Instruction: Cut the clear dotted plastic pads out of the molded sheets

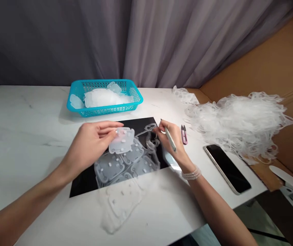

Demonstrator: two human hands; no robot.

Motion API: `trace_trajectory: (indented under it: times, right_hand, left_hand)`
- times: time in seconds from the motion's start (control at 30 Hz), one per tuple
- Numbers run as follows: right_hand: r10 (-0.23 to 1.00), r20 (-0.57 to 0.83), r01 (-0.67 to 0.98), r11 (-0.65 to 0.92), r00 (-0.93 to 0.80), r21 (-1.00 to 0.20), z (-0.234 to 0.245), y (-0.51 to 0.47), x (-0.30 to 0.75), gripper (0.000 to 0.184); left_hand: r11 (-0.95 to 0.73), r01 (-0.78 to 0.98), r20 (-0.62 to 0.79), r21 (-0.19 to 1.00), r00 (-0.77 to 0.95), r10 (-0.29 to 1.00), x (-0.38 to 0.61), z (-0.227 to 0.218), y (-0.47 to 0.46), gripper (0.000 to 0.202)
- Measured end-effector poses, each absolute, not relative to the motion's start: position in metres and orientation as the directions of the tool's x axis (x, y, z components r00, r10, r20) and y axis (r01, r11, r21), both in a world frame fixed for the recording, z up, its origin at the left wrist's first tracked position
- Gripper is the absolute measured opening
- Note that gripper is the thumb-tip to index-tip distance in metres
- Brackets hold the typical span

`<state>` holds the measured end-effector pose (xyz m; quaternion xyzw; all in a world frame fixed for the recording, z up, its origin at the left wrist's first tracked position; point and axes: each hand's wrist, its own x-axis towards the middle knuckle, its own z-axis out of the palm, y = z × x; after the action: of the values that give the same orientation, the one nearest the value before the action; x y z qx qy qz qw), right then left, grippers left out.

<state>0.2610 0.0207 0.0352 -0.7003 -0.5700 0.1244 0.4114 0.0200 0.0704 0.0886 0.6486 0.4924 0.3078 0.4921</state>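
White table (20,130) with faint grey lines stands in front of grey curtains (59,41), and a brown board (259,65) leans up on the right. Near the middle lies a black sheet (82,184), with see-through pieces (110,167) on it that hang over its near edge onto the table. The left hand (95,138) comes in low from the left and pinches a cloudy square piece (123,143) just above the others. The right hand (170,135) is curled around a thin tool (171,140), and its fingertips seem to pinch a clear strip (150,127). A blue basket (107,110) sits behind the left hand. White tabletop stretches wide to the left. On the right, small snips (184,135), a phone (228,169) and a clear, curly pile (241,119) crowd the right arm's side, and the table's edge slants under that arm.
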Motion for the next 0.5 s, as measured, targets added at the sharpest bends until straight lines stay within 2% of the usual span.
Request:
trace_trajectory:
  times: [0.07,0.17,0.27,0.33,0.4,0.47,0.5]
  right_hand:
    - [0.896,0.296,0.718,-0.036,0.331,-0.695,0.034,0.021,0.271,0.029]
    - [0.876,0.326,0.743,-0.053,0.356,-0.668,0.038,0.018,0.271,0.028]
    - [0.872,0.32,0.644,0.007,0.37,-0.765,0.052,0.013,0.254,0.033]
    - [0.925,0.217,0.419,0.071,0.311,-0.905,0.063,0.011,0.239,0.037]
    - [0.981,0.091,0.097,0.075,0.171,-0.992,0.069,0.009,0.224,0.036]
    - [0.999,0.027,-0.153,0.033,0.042,-0.988,0.069,0.008,0.213,0.035]
    - [1.0,0.018,-0.222,0.02,0.013,-0.975,0.067,0.008,0.21,0.035]
  left_hand:
    - [0.002,0.197,-0.061,0.98,0.29,0.955,0.013,0.095,0.078,0.029]
    - [0.109,0.046,-0.118,0.993,0.298,0.947,0.004,0.099,0.089,0.029]
    - [0.209,-0.022,-0.187,0.978,0.36,0.914,0.002,0.099,0.092,0.027]
    - [0.248,-0.05,-0.208,0.967,0.4,0.893,0.004,0.098,0.091,0.024]
    - [0.271,-0.067,-0.219,0.96,0.423,0.879,0.007,0.096,0.089,0.021]
    - [0.283,-0.071,-0.225,0.956,0.437,0.871,0.01,0.094,0.087,0.02]
    - [0.288,-0.068,-0.23,0.955,0.442,0.867,0.011,0.093,0.086,0.02]
